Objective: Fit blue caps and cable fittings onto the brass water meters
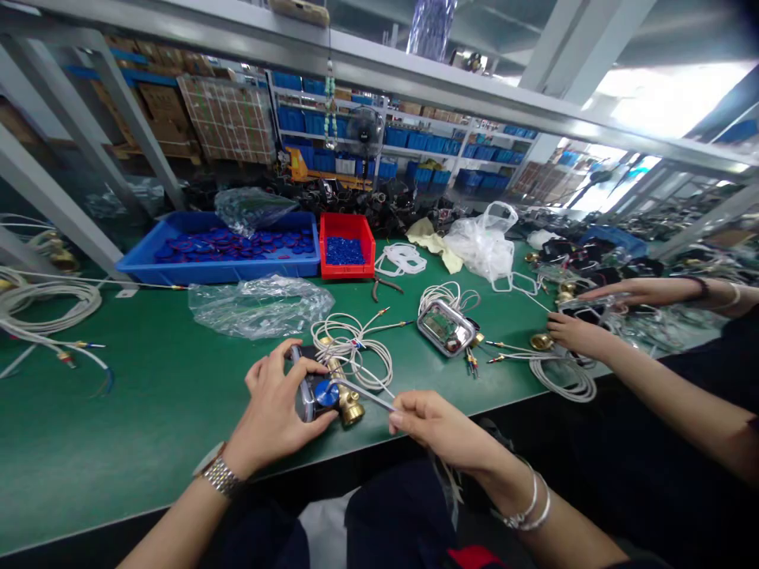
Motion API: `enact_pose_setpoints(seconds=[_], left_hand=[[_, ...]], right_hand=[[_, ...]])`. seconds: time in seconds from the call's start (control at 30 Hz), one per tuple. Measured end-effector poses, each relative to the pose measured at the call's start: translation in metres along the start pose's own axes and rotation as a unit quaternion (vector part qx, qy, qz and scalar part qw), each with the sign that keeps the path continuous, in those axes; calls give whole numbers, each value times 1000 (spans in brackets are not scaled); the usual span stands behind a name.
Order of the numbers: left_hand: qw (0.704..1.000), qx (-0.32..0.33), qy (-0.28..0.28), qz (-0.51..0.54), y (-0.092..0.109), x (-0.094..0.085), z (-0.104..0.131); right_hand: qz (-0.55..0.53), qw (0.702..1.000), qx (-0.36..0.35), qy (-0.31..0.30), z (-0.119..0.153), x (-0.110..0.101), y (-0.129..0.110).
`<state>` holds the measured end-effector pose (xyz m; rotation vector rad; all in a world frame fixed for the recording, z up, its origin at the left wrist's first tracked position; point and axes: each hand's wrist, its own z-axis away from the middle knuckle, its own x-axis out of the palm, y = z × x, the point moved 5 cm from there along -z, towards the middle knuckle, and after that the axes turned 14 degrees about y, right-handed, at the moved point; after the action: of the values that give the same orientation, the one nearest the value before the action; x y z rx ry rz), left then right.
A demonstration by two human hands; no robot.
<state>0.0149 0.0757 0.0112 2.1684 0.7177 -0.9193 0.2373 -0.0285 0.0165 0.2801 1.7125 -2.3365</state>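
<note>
The left hand (283,403) curls round the meter (311,385), fingers spread — the right (439,431) pinches a metal rod (364,393) reaching its blue cap (326,393). Beyond lie coiled cables (361,348), then plastic (261,307) and bins (347,245).

The tabletop (154,411) is green. The long tray (219,273) is blue, holding dark blue discs (231,243) with red edges; the small bin (348,273) is bright red, with blue pieces (345,251) inside. Coiled cables (379,363) are off-white, the valve fitting (351,407) brassy gold, the round cap (326,393) vivid blue. The pliers' handles (375,292) look dark, and the cloth (436,241) pale yellow.
</note>
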Motion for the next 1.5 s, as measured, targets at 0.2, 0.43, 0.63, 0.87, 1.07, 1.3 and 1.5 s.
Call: enact_pose_setpoints(seconds=[0.2, 0.43, 0.63, 0.87, 1.07, 1.3, 1.5], left_hand=[[1000, -12, 5, 7, 3, 0, 2], [999, -36, 11, 8, 8, -1, 1], [999, -45, 8, 5, 12, -3, 2], [999, -42, 21, -8, 15, -4, 4], [1000, -20, 16, -3, 5, -1, 4], [999, -39, 33, 17, 2, 3, 6], [999, -38, 32, 16, 3, 4, 6]], right_hand=[[80, 994, -38, 69, 9, 0, 2], [-138, 989, 52, 3, 5, 20, 23], [-278, 938, 204, -31, 30, 49, 19], [-290, 938, 179, -54, 36, 44, 3], [-335, 909, 194, -156, 30, 35, -4], [-330, 932, 101, -114, 24, 32, 6], [-169, 937, -141, 270, 12, -72, -30]])
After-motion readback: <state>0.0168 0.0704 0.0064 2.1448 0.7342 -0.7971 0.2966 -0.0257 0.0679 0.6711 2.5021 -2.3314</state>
